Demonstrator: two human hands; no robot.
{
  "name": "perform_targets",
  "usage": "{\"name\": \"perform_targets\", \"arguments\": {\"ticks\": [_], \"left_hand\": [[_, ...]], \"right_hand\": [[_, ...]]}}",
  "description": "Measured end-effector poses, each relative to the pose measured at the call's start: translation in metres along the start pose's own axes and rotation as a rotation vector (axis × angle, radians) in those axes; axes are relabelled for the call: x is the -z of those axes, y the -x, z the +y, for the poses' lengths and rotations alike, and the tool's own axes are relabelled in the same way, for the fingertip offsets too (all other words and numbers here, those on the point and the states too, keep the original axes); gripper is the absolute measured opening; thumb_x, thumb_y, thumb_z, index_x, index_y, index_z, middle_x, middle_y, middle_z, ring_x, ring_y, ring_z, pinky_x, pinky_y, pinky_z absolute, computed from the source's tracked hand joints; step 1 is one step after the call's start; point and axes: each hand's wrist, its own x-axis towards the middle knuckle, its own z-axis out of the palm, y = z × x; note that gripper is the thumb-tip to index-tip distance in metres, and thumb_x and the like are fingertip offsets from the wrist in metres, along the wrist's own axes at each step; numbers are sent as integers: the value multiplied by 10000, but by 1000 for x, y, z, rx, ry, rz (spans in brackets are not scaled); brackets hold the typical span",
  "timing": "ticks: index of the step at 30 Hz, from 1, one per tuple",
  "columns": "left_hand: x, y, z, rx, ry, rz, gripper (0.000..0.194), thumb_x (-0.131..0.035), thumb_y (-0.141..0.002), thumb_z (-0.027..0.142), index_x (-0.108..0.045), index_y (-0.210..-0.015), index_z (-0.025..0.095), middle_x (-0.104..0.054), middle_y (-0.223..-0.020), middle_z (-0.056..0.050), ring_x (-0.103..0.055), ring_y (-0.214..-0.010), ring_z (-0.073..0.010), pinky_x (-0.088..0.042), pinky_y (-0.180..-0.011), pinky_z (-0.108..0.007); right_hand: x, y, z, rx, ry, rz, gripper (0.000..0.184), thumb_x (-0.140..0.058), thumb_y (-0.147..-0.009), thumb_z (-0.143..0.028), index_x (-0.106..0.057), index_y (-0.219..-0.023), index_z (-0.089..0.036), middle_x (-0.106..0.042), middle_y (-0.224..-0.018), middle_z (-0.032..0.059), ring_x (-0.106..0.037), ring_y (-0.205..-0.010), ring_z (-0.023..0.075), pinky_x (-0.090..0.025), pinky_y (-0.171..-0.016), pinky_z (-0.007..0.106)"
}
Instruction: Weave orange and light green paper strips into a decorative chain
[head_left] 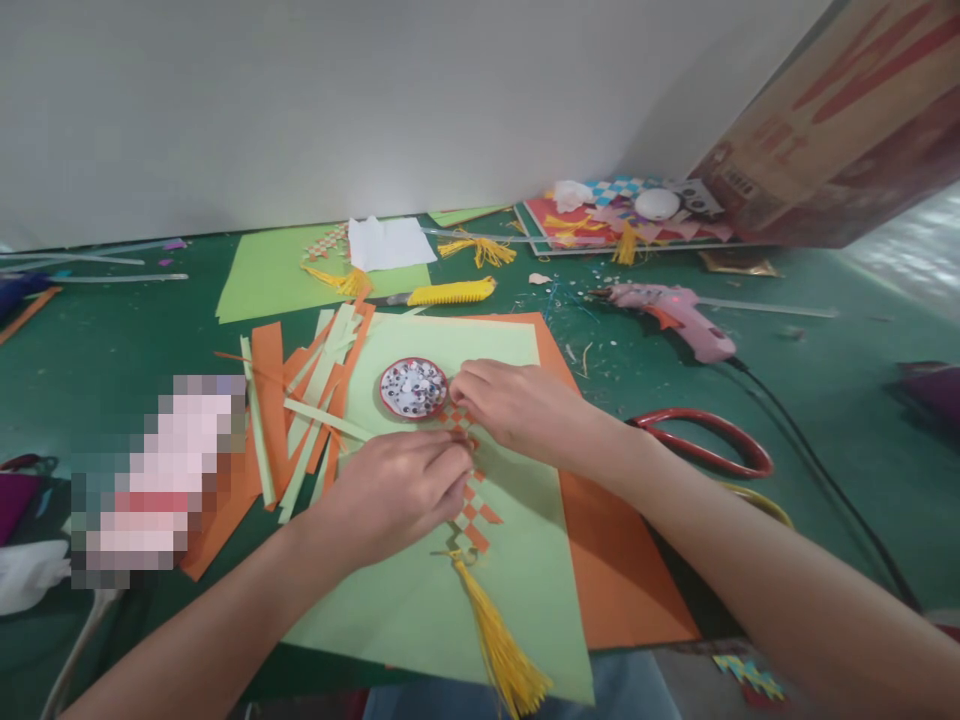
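Note:
A woven strip of orange and pale green paper (471,515) lies on a pale green sheet (420,620). From its near end a yellow tassel (502,640) hangs toward me. My left hand (409,490) is closed on the woven strip, its fingers pinched at the middle and hiding part of it. Fingertips together, my right hand (514,405) is at the strip's far end, right beside the rim of a small round dish of googly eyes (414,388). What those fingertips pinch is hidden.
Cut paper strips (307,400) lie to the left. Behind are a yellow cutter knife (450,291) and finished-looking woven pieces. At right are a pink glue gun (675,312) with its cord and red-handled scissors (712,440). An orange sheet (622,580) sits beneath the green one.

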Motion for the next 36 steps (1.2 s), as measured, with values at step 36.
{"name": "perform_targets", "arguments": {"ticks": [36], "left_hand": [[0, 0, -1, 37, 4, -19, 173, -434, -864, 150, -567, -756, 171, -697, -781, -44, -676, -750, -161, -536, -655, -257]], "right_hand": [[20, -2, -10, 30, 60, -163, 148, -485, -814, -26, -574, -783, -139, -578, -760, 52, -509, -665, 145, -263, -509, 260]]}}
